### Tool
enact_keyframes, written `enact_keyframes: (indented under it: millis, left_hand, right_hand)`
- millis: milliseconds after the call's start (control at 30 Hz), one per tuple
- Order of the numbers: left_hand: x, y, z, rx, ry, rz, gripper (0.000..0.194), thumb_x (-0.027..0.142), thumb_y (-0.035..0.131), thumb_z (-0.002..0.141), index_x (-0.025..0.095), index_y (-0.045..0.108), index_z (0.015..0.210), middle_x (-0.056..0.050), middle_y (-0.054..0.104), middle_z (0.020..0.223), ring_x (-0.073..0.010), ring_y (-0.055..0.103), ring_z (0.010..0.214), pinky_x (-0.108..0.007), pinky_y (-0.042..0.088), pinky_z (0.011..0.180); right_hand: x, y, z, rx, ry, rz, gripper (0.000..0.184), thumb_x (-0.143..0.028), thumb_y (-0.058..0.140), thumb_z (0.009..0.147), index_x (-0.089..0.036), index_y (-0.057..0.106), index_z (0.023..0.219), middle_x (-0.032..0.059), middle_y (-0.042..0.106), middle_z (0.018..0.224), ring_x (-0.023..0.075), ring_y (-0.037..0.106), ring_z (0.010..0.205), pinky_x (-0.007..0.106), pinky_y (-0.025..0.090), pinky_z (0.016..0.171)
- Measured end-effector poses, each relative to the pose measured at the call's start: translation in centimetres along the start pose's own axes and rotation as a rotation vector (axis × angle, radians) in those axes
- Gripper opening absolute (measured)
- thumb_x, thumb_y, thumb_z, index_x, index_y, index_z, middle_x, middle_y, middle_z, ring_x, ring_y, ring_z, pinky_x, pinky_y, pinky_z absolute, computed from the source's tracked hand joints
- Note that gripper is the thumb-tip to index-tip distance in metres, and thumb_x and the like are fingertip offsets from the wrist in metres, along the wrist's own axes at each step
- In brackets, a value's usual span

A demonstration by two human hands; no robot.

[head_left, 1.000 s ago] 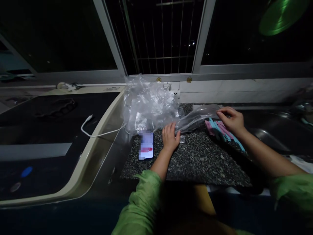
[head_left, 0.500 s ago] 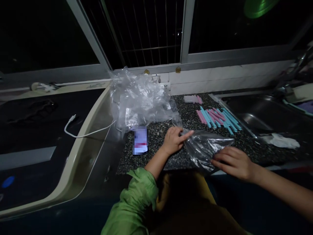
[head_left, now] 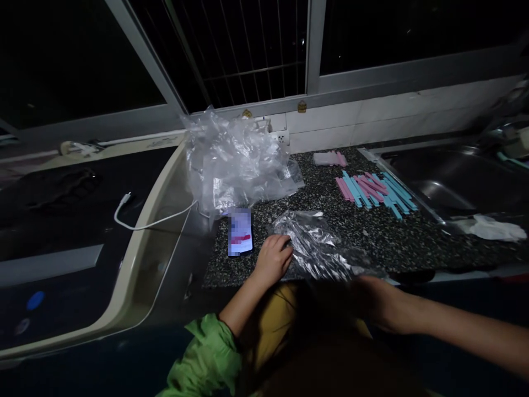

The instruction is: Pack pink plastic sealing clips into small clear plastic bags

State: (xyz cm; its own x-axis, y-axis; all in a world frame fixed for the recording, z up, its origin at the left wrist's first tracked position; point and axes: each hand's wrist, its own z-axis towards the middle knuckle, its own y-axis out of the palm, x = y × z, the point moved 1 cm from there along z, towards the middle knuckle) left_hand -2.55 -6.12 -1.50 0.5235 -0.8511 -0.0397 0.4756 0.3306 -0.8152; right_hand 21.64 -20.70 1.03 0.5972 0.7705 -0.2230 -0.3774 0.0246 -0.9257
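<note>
A clear plastic bag (head_left: 316,245) lies crumpled and creased across the front of the dark speckled counter (head_left: 289,207). Curled fingers of my left hand (head_left: 274,257) grip its left edge. At its lower right corner, past the counter's front edge, my right hand (head_left: 384,306) is closed on the film; its fingertips are in shadow and blurred. Just left of my left hand lies a lit phone (head_left: 240,231), its screen partly pixelated. Behind the hands rises a big heap of clear plastic bags (head_left: 239,160).
Pink and light-blue flat strips (head_left: 374,193) lie in a loose pile at the right, with a small packet (head_left: 328,159) behind them. Further right are a metal sink (head_left: 438,190) and a crumpled white cloth or bag (head_left: 494,227). A white cable (head_left: 144,227) crosses the left-hand appliance (head_left: 155,193).
The bag, flatter before, is now bunched and creased. My left hand has moved left and down, curling its pointing finger. My right hand has dropped toward me past the counter edge.
</note>
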Motion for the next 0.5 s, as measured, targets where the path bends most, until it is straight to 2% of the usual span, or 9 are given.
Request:
enact_keyframes:
  millis: [100, 133, 200, 267, 300, 367, 433, 500]
  left_hand:
    - [0.4, 0.1, -1.0, -0.028, -0.048, -0.064, 0.016, 0.021, 0.050, 0.084, 0.019, 0.066, 0.086, -0.009, 0.063, 0.104, -0.0216, 0.054, 0.098, -0.038, 0.046, 0.081]
    - [0.6, 0.1, -1.2, -0.042, -0.059, -0.089, 0.017, 0.022, 0.050, 0.085, 0.019, 0.066, 0.088, -0.009, 0.063, 0.104, -0.0214, 0.054, 0.098, -0.038, 0.046, 0.081]
    - [0.9, 0.0, -1.5, -0.064, -0.084, -0.134, 0.018, 0.023, 0.049, 0.085, 0.020, 0.066, 0.091, -0.009, 0.064, 0.102, -0.0209, 0.055, 0.097, -0.038, 0.046, 0.082]
    - [1.0, -0.1, -1.6, -0.078, -0.101, -0.163, 0.019, 0.026, 0.049, 0.086, 0.019, 0.065, 0.093, -0.009, 0.065, 0.100, -0.0206, 0.056, 0.095, -0.038, 0.047, 0.082]
    - [1.1, -0.1, -1.6, -0.082, -0.105, -0.170, 0.019, 0.027, 0.050, 0.086, 0.019, 0.065, 0.094, -0.009, 0.065, 0.100, -0.0206, 0.056, 0.094, -0.038, 0.047, 0.081]
    - [1.1, -0.2, -1.6, -0.090, -0.106, -0.176, 0.020, 0.028, 0.050, 0.086, 0.018, 0.065, 0.095, -0.008, 0.065, 0.100, -0.0209, 0.056, 0.094, -0.038, 0.047, 0.081]
    - [1.1, -0.3, -1.5, -0.101, -0.109, -0.179, 0.020, 0.028, 0.050, 0.085, 0.018, 0.065, 0.096, -0.009, 0.065, 0.101, -0.0212, 0.057, 0.095, -0.038, 0.047, 0.082]
    - [1.1, -0.3, -1.5, -0.114, -0.113, -0.183, 0.021, 0.028, 0.050, 0.085, 0.018, 0.064, 0.097, -0.009, 0.065, 0.102, -0.0212, 0.057, 0.095, -0.038, 0.047, 0.082]
  right_hand:
    - [0.6, -1.0, 0.6, 0.094, -0.065, 0.042, 0.031, -0.032, 0.036, 0.088, -0.022, 0.065, 0.091, 0.0079, 0.067, 0.087, 0.0198, 0.061, 0.087, 0.035, 0.048, 0.079]
    - [1.4, -1.5, 1.1, 0.118, 0.019, 0.042, 0.031, -0.035, 0.038, 0.087, -0.020, 0.065, 0.090, 0.0095, 0.067, 0.086, 0.0198, 0.061, 0.086, 0.034, 0.049, 0.076]
    - [3.8, -2.5, 2.6, 0.118, 0.208, 0.053, 0.028, -0.034, 0.042, 0.087, -0.019, 0.065, 0.083, 0.0069, 0.066, 0.076, 0.0165, 0.061, 0.074, 0.029, 0.047, 0.068]
    - [6.9, -3.3, 4.5, 0.156, 0.492, -0.021, 0.029, -0.037, 0.043, 0.086, -0.019, 0.065, 0.080, 0.0070, 0.067, 0.078, 0.0170, 0.061, 0.073, 0.029, 0.046, 0.066]
    - [8.6, -3.4, 5.5, 0.124, 0.642, -0.046, 0.029, -0.039, 0.045, 0.085, -0.019, 0.066, 0.079, 0.0064, 0.068, 0.078, 0.0170, 0.061, 0.070, 0.028, 0.044, 0.062]
    - [11.7, -3.1, 7.6, -0.020, 0.882, -0.031, 0.029, -0.041, 0.047, 0.083, -0.020, 0.066, 0.075, 0.0044, 0.067, 0.070, 0.0168, 0.059, 0.063, 0.026, 0.040, 0.054]
    - [14.0, -2.5, 9.6, -0.075, 0.971, -0.004, 0.027, -0.040, 0.049, 0.082, -0.019, 0.066, 0.074, 0.0035, 0.067, 0.070, 0.0164, 0.060, 0.064, 0.025, 0.040, 0.054]
    - [15.4, -1.9, 11.6, -0.015, 0.886, -0.019, 0.021, -0.034, 0.051, 0.081, -0.020, 0.066, 0.085, 0.0038, 0.069, 0.083, 0.0167, 0.062, 0.076, 0.025, 0.043, 0.063]
